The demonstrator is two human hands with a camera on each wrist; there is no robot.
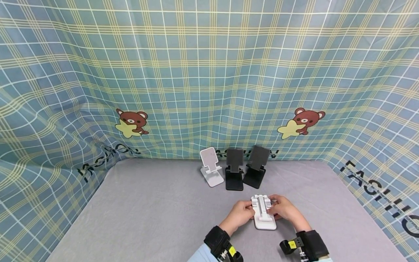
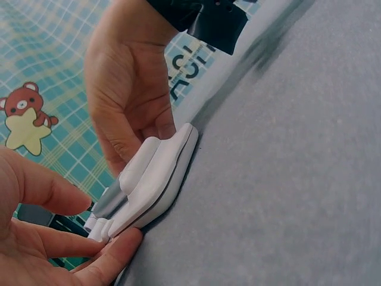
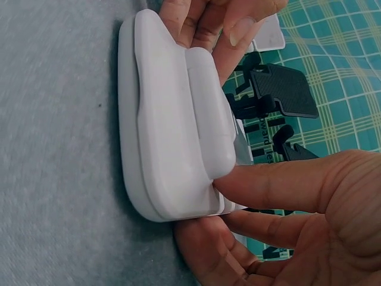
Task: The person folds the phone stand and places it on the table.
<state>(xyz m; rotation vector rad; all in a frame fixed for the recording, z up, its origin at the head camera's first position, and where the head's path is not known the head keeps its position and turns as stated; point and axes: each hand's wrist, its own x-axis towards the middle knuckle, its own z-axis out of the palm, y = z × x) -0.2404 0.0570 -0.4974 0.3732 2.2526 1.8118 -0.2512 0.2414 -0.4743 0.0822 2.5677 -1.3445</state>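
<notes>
A white phone stand [image 1: 263, 218], folded flat, lies on the grey cloth between both hands. My left hand [image 1: 240, 214] holds its left side, fingertips [image 2: 128, 241] at the base's lower edge and the thumb close over the hinge end. On the opposite side my right hand [image 1: 284, 208] pinches the stand, thumb [image 3: 256, 182] against the folded arm and fingers beneath the base's edge. In the right wrist view the stand's smooth white base [image 3: 169, 137] faces the camera, with its rounded arm lying along it.
Behind the hands stand an unfolded white phone stand [image 1: 212, 176] and two black ones, one in the middle [image 1: 234, 182] and one tilted at right [image 1: 255, 176]. A plaid curtain [image 1: 196, 91] with printed bears borders the grey surface [image 1: 147, 211] at the back and sides.
</notes>
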